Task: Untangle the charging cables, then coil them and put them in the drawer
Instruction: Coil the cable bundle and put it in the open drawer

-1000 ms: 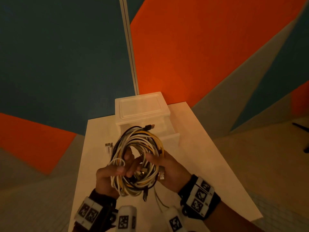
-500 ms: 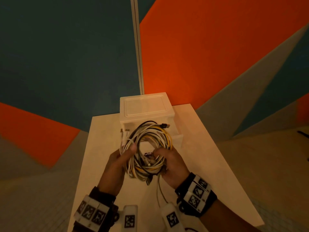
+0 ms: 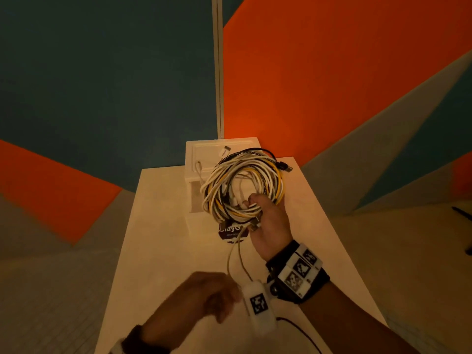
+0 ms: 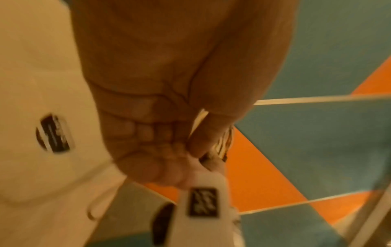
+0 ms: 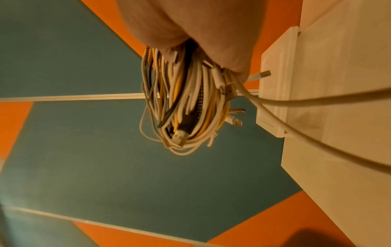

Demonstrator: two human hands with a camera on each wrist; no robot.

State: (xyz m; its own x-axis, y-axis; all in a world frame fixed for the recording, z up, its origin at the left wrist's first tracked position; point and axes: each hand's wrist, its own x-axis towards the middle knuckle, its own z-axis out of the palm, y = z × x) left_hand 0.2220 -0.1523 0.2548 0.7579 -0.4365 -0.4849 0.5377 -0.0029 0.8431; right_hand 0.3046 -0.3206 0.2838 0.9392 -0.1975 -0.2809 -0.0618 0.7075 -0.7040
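- cables [image 3: 242, 185] in one fat coil, white, yellow and black-flecked strands wound together, held up over the white table [image 3: 163, 251] in front of the drawer unit [image 3: 198, 159].
- right hand [image 3: 270, 226] grasps the near side of the coil, fingers curled through the loop (the wrist view shows the bundle [image 5: 186, 107] hanging from that fist, plugs poking out at the far end).
- two loose white strands [image 3: 233, 256] trail from the coil back toward the person, ending near the left hand [image 3: 204, 297].
- left hand is low and blurred, fingers curled in; the wrist view shows its fingertips [image 4: 148, 132] folded against the palm, and i cannot tell whether it pinches a strand.
- drawer [image 3: 195, 198] looks pulled open, partly hidden behind the coil.
- dark round sticker [image 3: 229, 232] lies on the table just below the coil.
- white tagged wrist cameras sit at the near table edge.
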